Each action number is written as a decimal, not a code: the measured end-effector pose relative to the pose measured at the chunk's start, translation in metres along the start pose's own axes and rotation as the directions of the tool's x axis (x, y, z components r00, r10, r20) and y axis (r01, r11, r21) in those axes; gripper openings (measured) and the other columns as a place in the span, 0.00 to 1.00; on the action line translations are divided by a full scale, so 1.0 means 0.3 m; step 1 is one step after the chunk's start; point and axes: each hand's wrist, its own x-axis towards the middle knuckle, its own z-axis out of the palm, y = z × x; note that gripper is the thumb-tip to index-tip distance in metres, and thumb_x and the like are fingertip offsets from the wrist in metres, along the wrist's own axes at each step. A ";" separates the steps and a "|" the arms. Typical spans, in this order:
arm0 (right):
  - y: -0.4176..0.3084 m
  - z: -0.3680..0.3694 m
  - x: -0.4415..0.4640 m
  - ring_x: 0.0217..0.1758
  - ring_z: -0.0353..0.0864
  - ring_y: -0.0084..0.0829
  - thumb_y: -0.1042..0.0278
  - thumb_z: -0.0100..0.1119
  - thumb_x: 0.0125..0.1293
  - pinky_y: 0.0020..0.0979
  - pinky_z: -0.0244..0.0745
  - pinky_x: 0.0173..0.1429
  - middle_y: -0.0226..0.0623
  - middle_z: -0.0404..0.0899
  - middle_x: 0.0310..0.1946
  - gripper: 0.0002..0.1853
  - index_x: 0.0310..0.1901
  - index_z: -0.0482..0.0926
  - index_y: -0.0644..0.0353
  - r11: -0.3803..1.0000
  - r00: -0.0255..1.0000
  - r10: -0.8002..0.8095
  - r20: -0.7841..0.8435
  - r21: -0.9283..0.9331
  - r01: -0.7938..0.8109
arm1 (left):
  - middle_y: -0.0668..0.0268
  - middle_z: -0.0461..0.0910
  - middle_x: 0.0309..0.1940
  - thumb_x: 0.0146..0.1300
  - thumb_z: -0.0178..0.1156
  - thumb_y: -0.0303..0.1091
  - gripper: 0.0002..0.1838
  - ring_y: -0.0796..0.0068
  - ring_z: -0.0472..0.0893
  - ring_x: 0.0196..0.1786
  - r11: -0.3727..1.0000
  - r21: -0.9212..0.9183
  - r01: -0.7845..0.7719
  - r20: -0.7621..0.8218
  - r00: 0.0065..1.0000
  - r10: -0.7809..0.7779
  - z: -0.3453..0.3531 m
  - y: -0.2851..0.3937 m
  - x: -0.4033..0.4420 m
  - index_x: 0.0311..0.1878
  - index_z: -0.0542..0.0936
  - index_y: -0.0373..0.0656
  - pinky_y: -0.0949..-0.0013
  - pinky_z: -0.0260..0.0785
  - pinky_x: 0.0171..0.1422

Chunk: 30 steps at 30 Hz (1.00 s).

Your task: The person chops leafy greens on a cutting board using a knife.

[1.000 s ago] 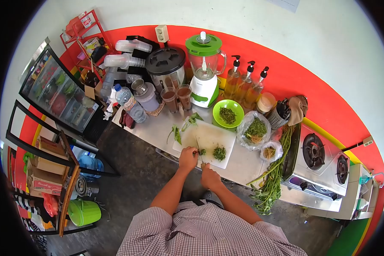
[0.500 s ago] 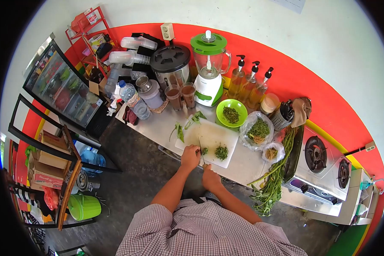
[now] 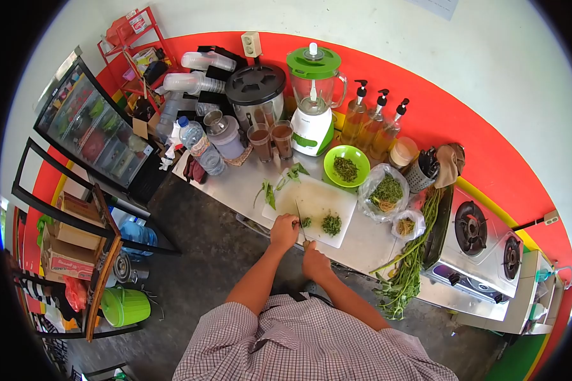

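Note:
My right hand (image 3: 314,259) is wrapped round the handle of a knife (image 3: 300,219), whose blade lies over the white cutting board (image 3: 341,199). Close to the blade, my left hand (image 3: 285,232) has its fingers closed on green leaves, mostly hidden by the fingers. A little heap of cut greens (image 3: 306,222) lies just right of the blade, and a larger chopped pile (image 3: 331,224) sits farther right on the board. Loose leaves (image 3: 269,195) rest at the board's left corner. Behind the board is a green bowl (image 3: 346,166) holding chopped greens.
Two plastic bags (image 3: 384,192) of greens stand right of the board, beside long leafy stems (image 3: 410,261) and a gas stove (image 3: 454,254). Behind are a blender (image 3: 313,120), pump bottles (image 3: 368,124), brown drinks (image 3: 260,141) and a water bottle (image 3: 201,148).
The whole view has shifted, so the counter and its objects appear farther right and slightly higher. Both hands stay at the board's front edge with the knife.

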 end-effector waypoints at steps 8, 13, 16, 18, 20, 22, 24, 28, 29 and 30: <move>0.027 0.049 0.008 0.53 0.85 0.59 0.68 0.55 0.66 0.51 0.80 0.57 0.64 0.82 0.50 0.32 0.67 0.56 0.73 1.000 0.999 0.004 -0.032 -0.009 -0.004 | 0.64 0.84 0.41 0.59 0.66 0.28 0.05 0.57 0.81 0.50 0.998 0.020 0.056 0.019 0.998 -0.056 -0.014 0.033 0.011 0.39 0.84 0.46 0.54 0.76 0.52; 0.000 -0.004 -0.014 0.53 0.85 0.59 0.68 0.55 0.66 0.51 0.80 0.57 0.64 0.82 0.50 0.29 0.64 0.58 0.72 0.999 1.000 -0.002 -0.017 -0.053 0.001 | 0.63 0.84 0.40 0.59 0.65 0.28 0.05 0.55 0.81 0.49 0.999 0.051 -0.001 -0.026 1.000 0.002 -0.011 0.035 -0.009 0.39 0.85 0.46 0.54 0.76 0.53; 0.011 0.006 -0.031 0.52 0.86 0.58 0.68 0.57 0.65 0.50 0.81 0.55 0.63 0.83 0.49 0.31 0.65 0.57 0.73 0.999 1.000 -0.009 -0.014 -0.043 0.008 | 0.64 0.83 0.40 0.60 0.65 0.29 0.06 0.55 0.81 0.49 0.996 0.087 -0.020 -0.095 0.995 0.028 0.002 0.037 -0.030 0.40 0.86 0.46 0.54 0.76 0.53; 0.020 0.023 -0.019 0.52 0.86 0.58 0.67 0.58 0.65 0.50 0.81 0.55 0.63 0.84 0.48 0.33 0.66 0.57 0.73 0.999 1.000 -0.018 -0.008 -0.028 0.018 | 0.64 0.82 0.41 0.60 0.65 0.31 0.06 0.56 0.80 0.51 0.999 0.037 -0.016 -0.101 0.995 0.020 0.001 0.029 -0.038 0.40 0.87 0.47 0.54 0.76 0.53; 0.024 0.041 0.001 0.52 0.86 0.58 0.65 0.60 0.64 0.50 0.81 0.55 0.62 0.84 0.48 0.34 0.65 0.57 0.72 1.000 1.000 0.007 -0.019 -0.013 -0.007 | 0.64 0.82 0.41 0.60 0.66 0.30 0.05 0.56 0.79 0.52 0.998 0.064 -0.019 -0.072 0.997 0.023 -0.004 0.024 -0.024 0.39 0.87 0.47 0.55 0.76 0.54; 0.014 0.011 -0.002 0.52 0.86 0.58 0.65 0.60 0.64 0.51 0.81 0.56 0.63 0.83 0.48 0.34 0.65 0.57 0.72 0.999 1.000 -0.002 -0.022 -0.033 0.001 | 0.64 0.82 0.42 0.59 0.67 0.29 0.06 0.56 0.79 0.53 0.995 0.095 -0.021 -0.043 0.999 0.025 -0.016 0.019 -0.005 0.39 0.87 0.47 0.55 0.76 0.54; 0.009 -0.002 -0.007 0.52 0.86 0.59 0.65 0.60 0.64 0.52 0.80 0.56 0.63 0.83 0.48 0.34 0.65 0.56 0.72 0.999 1.000 -0.014 -0.028 -0.051 0.012 | 0.62 0.82 0.42 0.56 0.69 0.27 0.07 0.54 0.78 0.53 0.982 0.158 -0.104 -0.036 0.993 0.110 -0.035 0.015 0.019 0.39 0.87 0.48 0.55 0.76 0.54; 0.009 0.034 -0.034 0.53 0.85 0.59 0.66 0.59 0.64 0.52 0.80 0.56 0.63 0.83 0.48 0.34 0.66 0.56 0.73 1.000 1.000 0.000 -0.024 0.004 0.000 | 0.61 0.81 0.42 0.54 0.70 0.25 0.08 0.52 0.78 0.54 0.997 0.082 0.006 -0.122 0.993 0.004 -0.031 0.039 0.017 0.38 0.87 0.48 0.54 0.76 0.53; 0.010 0.045 -0.037 0.53 0.85 0.60 0.67 0.59 0.64 0.52 0.80 0.57 0.64 0.83 0.48 0.34 0.67 0.56 0.73 1.000 0.999 0.015 -0.032 -0.001 -0.015 | 0.62 0.81 0.42 0.55 0.69 0.25 0.08 0.52 0.78 0.54 0.995 0.097 0.019 -0.067 0.998 -0.013 -0.031 0.039 0.013 0.38 0.87 0.47 0.54 0.76 0.53; 0.015 0.050 -0.020 0.53 0.85 0.60 0.67 0.59 0.64 0.52 0.80 0.57 0.64 0.83 0.48 0.34 0.67 0.56 0.73 1.000 0.999 0.016 -0.031 -0.002 -0.016 | 0.62 0.82 0.42 0.56 0.69 0.26 0.07 0.52 0.78 0.53 0.993 0.116 0.031 -0.009 1.000 -0.030 -0.029 0.037 0.009 0.38 0.87 0.47 0.53 0.76 0.53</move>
